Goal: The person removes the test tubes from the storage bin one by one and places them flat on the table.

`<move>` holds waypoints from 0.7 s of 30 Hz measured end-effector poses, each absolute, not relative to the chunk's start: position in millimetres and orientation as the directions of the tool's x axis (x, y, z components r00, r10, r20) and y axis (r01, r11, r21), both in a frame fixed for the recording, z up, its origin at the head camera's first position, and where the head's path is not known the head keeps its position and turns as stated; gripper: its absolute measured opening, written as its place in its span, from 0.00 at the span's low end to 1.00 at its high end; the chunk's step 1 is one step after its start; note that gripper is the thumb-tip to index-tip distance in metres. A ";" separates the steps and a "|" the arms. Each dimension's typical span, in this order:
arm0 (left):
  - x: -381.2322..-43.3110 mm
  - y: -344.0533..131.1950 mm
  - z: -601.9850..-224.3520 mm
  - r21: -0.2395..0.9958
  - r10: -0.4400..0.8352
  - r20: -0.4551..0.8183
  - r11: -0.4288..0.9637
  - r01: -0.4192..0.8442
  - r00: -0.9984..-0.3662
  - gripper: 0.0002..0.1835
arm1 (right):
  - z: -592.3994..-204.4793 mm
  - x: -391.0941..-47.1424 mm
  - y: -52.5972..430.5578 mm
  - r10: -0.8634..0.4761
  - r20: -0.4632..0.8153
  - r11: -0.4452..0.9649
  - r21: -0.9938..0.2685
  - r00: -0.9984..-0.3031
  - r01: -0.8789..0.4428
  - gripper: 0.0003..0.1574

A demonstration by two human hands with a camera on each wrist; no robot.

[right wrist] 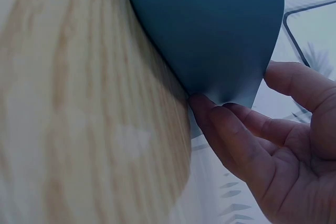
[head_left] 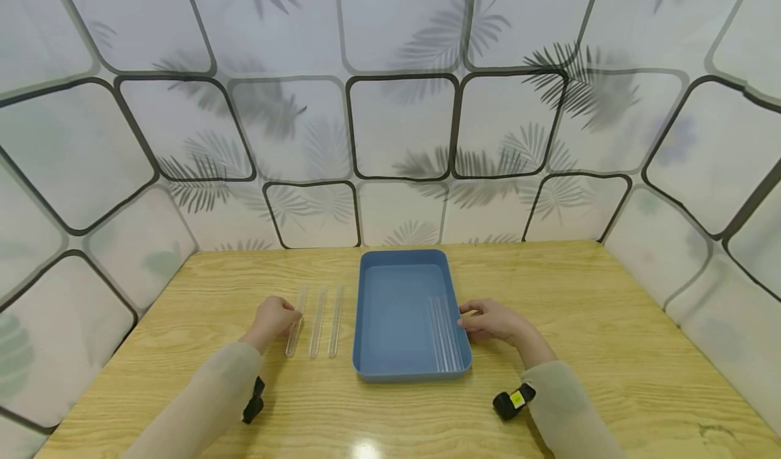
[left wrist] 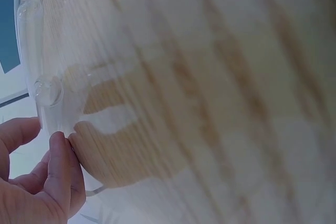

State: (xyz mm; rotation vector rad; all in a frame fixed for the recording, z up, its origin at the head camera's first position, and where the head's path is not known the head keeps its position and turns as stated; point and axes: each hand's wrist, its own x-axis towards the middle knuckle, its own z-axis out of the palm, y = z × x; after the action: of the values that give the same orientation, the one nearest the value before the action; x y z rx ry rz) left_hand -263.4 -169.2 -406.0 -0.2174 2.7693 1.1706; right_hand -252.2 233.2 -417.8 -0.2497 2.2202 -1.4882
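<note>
Three clear test tubes lie side by side on the table, left of a blue tray (head_left: 396, 379). My left hand (head_left: 276, 320) pinches the leftmost test tube (head_left: 292, 343) between thumb and fingers around its middle. In the left wrist view, the rounded end of this tube (left wrist: 48, 92) shows just past the fingertips. The middle tube (head_left: 316, 330) and the right one (head_left: 335, 327) lie untouched beside it. At the tray's right side, my right hand (head_left: 491, 321) holds the wall, thumb at the rim and fingers low against the outside (right wrist: 205, 40).
Several clear tubes (head_left: 445, 337) lie lengthwise inside the tray along its right wall. The wooden table (head_left: 549, 276) meets a patterned curtain (head_left: 403, 211) at the back and sides. Each wrist carries a black camera (head_left: 511, 402).
</note>
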 end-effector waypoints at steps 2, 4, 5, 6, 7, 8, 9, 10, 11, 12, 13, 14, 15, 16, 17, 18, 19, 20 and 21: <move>-263.5 -169.3 -406.5 0.705 -0.084 -0.174 0.686 -0.183 -0.981 0.09 | -417.4 -251.8 233.2 -0.393 -0.263 0.409 -0.908 -0.881 0.089 0.34; -263.4 -169.5 -406.8 0.707 -0.084 -0.176 0.682 -0.186 -0.981 0.09 | -417.2 -251.7 233.3 -0.395 -0.259 0.416 -0.906 -0.881 0.080 0.33; -263.4 -169.5 -407.0 0.707 -0.084 -0.178 0.682 -0.187 -0.980 0.09 | -417.2 -251.7 233.4 -0.396 -0.258 0.416 -0.906 -0.881 0.078 0.33; -263.3 -169.6 -407.0 0.707 -0.085 -0.178 0.682 -0.188 -0.980 0.09 | -417.2 -251.8 233.4 -0.398 -0.256 0.413 -0.907 -0.881 0.078 0.33; -263.4 -169.8 -407.2 0.707 -0.084 -0.179 0.682 -0.188 -0.980 0.09 | -417.3 -251.9 233.5 -0.399 -0.256 0.412 -0.908 -0.881 0.077 0.33; -263.4 -169.9 -407.4 0.706 -0.084 -0.180 0.682 -0.188 -0.980 0.09 | -417.5 -252.1 233.5 -0.399 -0.256 0.411 -0.908 -0.881 0.077 0.33; -263.4 -170.0 -407.6 0.705 -0.084 -0.180 0.683 -0.188 -0.980 0.09 | -417.7 -252.4 233.6 -0.401 -0.255 0.409 -0.909 -0.880 0.077 0.33; -263.4 -170.1 -407.7 0.704 -0.085 -0.178 0.685 -0.187 -0.980 0.09 | -417.8 -252.6 233.6 -0.402 -0.255 0.409 -0.909 -0.880 0.077 0.33; -263.5 -170.2 -407.8 0.703 -0.084 -0.177 0.687 -0.186 -0.981 0.10 | -418.0 -252.8 233.7 -0.403 -0.255 0.408 -0.910 -0.879 0.077 0.33; -263.6 -170.2 -407.9 0.702 -0.084 -0.175 0.688 -0.185 -0.981 0.10 | -418.1 -253.0 233.8 -0.404 -0.256 0.408 -0.910 -0.878 0.077 0.33; -263.6 -170.3 -408.0 0.701 -0.084 -0.174 0.689 -0.183 -0.981 0.10 | -418.2 -253.1 233.8 -0.404 -0.256 0.408 -0.910 -0.878 0.077 0.33; -263.7 -170.4 -408.0 0.699 -0.084 -0.172 0.692 -0.181 -0.982 0.10 | -418.3 -253.2 233.8 -0.404 -0.257 0.409 -0.909 -0.878 0.077 0.33; -263.7 -170.4 -408.0 0.697 -0.083 -0.170 0.694 -0.179 -0.982 0.10 | -418.3 -253.3 233.8 -0.404 -0.257 0.410 -0.909 -0.878 0.077 0.33; -263.7 -170.4 -408.0 0.698 -0.082 -0.170 0.694 -0.179 -0.982 0.10 | -418.2 -253.3 233.8 -0.404 -0.257 0.411 -0.908 -0.878 0.076 0.33; -263.6 -170.4 -408.0 0.698 -0.083 -0.171 0.693 -0.180 -0.982 0.09 | -418.2 -253.3 233.8 -0.404 -0.257 0.413 -0.908 -0.878 0.076 0.33; -263.6 -170.3 -407.9 0.700 -0.083 -0.172 0.691 -0.181 -0.982 0.09 | -418.0 -253.2 233.7 -0.404 -0.256 0.413 -0.907 -0.878 0.075 0.33; -263.4 -170.2 -407.8 0.701 -0.084 -0.173 0.689 -0.182 -0.981 0.09 | -417.9 -253.2 233.7 -0.405 -0.256 0.414 -0.907 -0.878 0.073 0.33; -263.2 -170.0 -407.7 0.703 -0.085 -0.173 0.687 -0.183 -0.981 0.09 | -417.7 -253.1 233.6 -0.405 -0.255 0.414 -0.907 -0.878 0.072 0.33; -263.1 -169.8 -407.5 0.705 -0.086 -0.174 0.685 -0.185 -0.981 0.09 | -417.6 -253.1 233.6 -0.406 -0.254 0.414 -0.907 -0.878 0.071 0.33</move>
State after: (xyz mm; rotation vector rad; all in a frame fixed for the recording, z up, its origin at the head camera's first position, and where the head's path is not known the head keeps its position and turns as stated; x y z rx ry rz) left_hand -263.1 -169.8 -407.5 -0.2240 2.7655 1.1785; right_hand -253.1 233.6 -417.6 -0.2852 2.2364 -1.4660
